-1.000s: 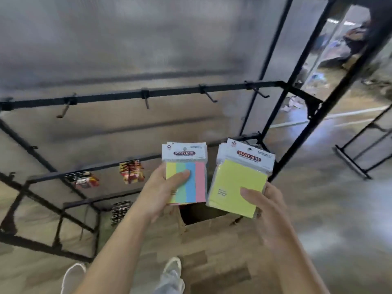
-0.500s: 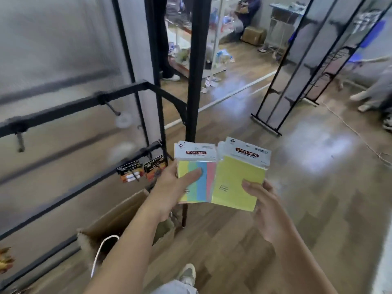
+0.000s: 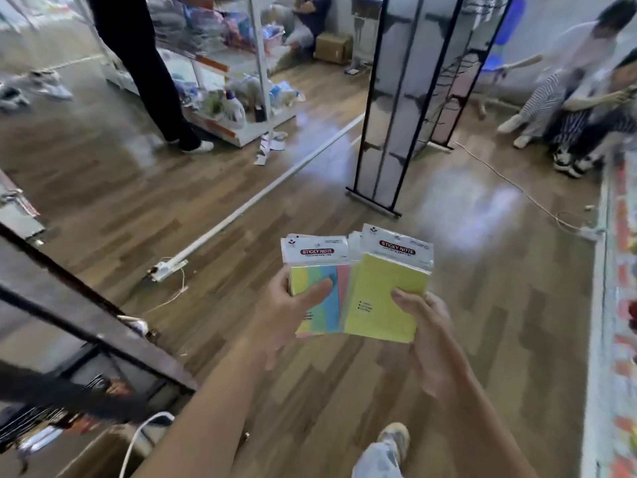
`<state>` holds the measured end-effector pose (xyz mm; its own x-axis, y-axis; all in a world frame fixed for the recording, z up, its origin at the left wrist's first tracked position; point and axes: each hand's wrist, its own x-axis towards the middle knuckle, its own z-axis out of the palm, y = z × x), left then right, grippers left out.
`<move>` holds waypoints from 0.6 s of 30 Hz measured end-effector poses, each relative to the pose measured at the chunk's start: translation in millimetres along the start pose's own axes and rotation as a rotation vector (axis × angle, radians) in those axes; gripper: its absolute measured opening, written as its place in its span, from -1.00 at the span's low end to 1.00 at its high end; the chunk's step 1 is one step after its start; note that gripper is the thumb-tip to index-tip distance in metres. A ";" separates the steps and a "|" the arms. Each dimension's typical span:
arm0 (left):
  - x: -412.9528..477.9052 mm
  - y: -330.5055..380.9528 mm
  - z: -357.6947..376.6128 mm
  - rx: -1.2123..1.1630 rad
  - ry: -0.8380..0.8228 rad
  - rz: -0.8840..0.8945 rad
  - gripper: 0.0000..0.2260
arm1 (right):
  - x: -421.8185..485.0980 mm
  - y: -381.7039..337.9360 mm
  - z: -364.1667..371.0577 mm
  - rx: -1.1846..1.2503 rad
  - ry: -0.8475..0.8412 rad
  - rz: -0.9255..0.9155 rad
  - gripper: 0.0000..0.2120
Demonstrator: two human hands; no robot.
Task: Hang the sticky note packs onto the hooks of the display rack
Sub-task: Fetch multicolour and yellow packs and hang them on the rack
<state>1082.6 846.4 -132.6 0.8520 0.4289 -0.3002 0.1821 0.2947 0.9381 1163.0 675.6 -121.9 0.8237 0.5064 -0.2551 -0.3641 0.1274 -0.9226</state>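
left hand (image 3: 286,315) grips striped pack (image 3: 319,291) | right hand (image 3: 434,336) grips yellow pack (image 3: 386,298) | packs overlapping, above floor (image 3: 482,270)

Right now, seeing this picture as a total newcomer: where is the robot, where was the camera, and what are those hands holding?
There is no robot here: a person works with two bare hands. The single picture comes from a camera worn on the person's head, looking forward and down. The left hand grips a striped sticky note pack. The right hand grips a yellow sticky note pack, which overlaps the first. Beneath them are a wooden floor and the person's shoe. A black display rack crosses the left edge, and another rack stands further ahead. Neither pack is on a hook.
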 end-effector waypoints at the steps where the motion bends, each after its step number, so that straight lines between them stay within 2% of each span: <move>1: 17.3 2.6 17.4 -0.004 0.015 0.000 -0.56 | 19.6 -10.3 -14.8 -0.012 0.004 -0.011 -0.82; 5: 82.2 19.0 88.1 -0.045 0.068 0.010 -0.54 | 88.6 -59.6 -71.5 -0.080 -0.022 -0.048 -0.71; 9: 148.4 37.3 151.0 -0.056 0.076 0.044 -0.52 | 153.6 -106.0 -123.9 -0.132 0.017 -0.094 -0.67; 15: 259.7 50.4 228.0 -0.058 0.033 0.060 -0.48 | 257.2 -153.4 -196.3 -0.188 0.048 -0.139 -0.73; 18: 326.1 53.9 265.5 -0.093 0.028 0.026 -0.45 | 319.3 -175.4 -230.7 -0.226 0.049 -0.116 -0.86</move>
<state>1500.6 775.4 -134.0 0.8417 0.4606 -0.2817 0.1125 0.3608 0.9258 1590.2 618.2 -108.3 0.8763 0.4571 -0.1521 -0.1640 -0.0138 -0.9864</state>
